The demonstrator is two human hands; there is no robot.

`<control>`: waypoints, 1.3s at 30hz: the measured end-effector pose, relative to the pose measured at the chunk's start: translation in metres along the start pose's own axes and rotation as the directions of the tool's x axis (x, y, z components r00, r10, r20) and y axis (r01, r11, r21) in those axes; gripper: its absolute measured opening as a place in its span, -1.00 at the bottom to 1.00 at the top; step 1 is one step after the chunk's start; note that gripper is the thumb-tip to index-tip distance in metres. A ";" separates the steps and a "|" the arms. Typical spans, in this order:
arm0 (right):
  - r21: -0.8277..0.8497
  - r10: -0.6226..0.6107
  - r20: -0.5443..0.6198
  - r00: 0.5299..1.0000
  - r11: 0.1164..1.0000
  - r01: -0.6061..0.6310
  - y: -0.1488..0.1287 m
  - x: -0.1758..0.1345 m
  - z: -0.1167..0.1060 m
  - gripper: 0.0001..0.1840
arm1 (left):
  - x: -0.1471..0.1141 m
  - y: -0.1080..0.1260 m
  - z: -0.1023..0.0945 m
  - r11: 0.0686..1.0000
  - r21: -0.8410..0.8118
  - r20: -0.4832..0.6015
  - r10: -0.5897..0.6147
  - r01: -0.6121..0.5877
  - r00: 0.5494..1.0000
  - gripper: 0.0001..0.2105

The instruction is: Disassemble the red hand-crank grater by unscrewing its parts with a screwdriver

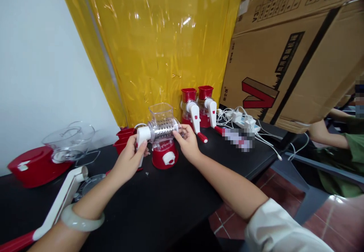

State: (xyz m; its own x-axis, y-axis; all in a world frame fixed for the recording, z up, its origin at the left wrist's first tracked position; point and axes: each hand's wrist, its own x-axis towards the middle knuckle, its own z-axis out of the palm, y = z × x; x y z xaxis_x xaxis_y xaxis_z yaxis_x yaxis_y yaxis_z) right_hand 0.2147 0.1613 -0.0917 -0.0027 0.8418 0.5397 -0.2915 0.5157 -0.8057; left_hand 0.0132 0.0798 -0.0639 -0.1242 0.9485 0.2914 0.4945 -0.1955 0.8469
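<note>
A rotary grater stands in front of me, with a red suction base [165,154] and a clear hopper [161,112]. A perforated metal grating drum [162,129] lies sideways across it, below the hopper. My left hand [127,155] is closed round the white crank [143,135] at the drum's left end; the crank's lower part is hidden by the fingers. My right hand [186,142] pinches the right end of the drum and its clear housing. Whether the drum sits fully inside the housing I cannot tell.
Two assembled red-and-white graters [190,110] stand behind on the right, near a power strip [247,123] with cables. At left are a red base [40,166], a clear hopper part [68,140] and a loose white crank [61,199]. Red cups [122,140] and a large carton [273,62] stand behind.
</note>
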 end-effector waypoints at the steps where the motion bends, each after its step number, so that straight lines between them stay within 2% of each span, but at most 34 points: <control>1: 0.012 0.011 0.003 1.000 1.000 -0.011 0.000 0.000 0.000 -0.68 | -0.001 0.001 0.000 1.000 0.017 0.001 -0.004 0.004 1.000 -0.48; 12: 0.049 0.072 0.037 0.997 0.996 -0.074 -0.004 0.003 -0.004 -0.67 | -0.010 0.011 -0.002 0.996 0.073 0.016 -0.045 0.044 0.999 -0.61; 20: 0.098 0.106 0.062 0.992 0.989 -0.111 -0.007 0.000 0.000 -0.67 | -0.013 0.030 -0.013 0.992 0.064 0.041 -0.112 0.109 0.993 -0.59; 23: 0.096 0.124 0.058 0.991 0.987 -0.129 -0.009 -0.001 0.000 -0.66 | -0.011 0.036 -0.017 0.993 -0.003 0.050 -0.115 0.115 0.992 -0.56; 26: 0.067 0.142 0.068 0.988 0.987 -0.146 -0.015 -0.003 0.000 -0.65 | -0.009 0.035 -0.017 0.991 -0.100 0.016 -0.085 0.086 0.996 -0.53; 30: 0.026 0.142 0.139 0.980 0.989 -0.147 -0.024 -0.009 0.001 -0.64 | -0.010 0.037 -0.010 0.987 -0.153 -0.091 -0.058 0.043 0.994 -0.52; 35: 0.045 0.160 0.252 0.954 0.983 -0.177 -0.030 -0.011 0.000 -0.63 | -0.015 0.047 -0.003 0.998 0.043 -0.172 -0.041 0.049 0.984 -0.56; 39: 0.057 0.185 0.316 0.931 0.975 -0.213 -0.031 -0.010 -0.001 -0.61 | -0.019 0.055 -0.005 0.980 0.193 -0.185 0.086 -0.050 0.979 -0.68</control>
State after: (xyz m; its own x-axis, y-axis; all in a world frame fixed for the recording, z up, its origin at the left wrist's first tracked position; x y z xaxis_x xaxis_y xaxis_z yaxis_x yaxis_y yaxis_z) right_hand 0.2245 0.1370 -0.0722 -0.3584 0.8284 0.4304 -0.3381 0.3145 -0.8870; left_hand 0.0386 0.0499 -0.0209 -0.2381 0.8656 0.4405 0.6568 -0.1907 0.7296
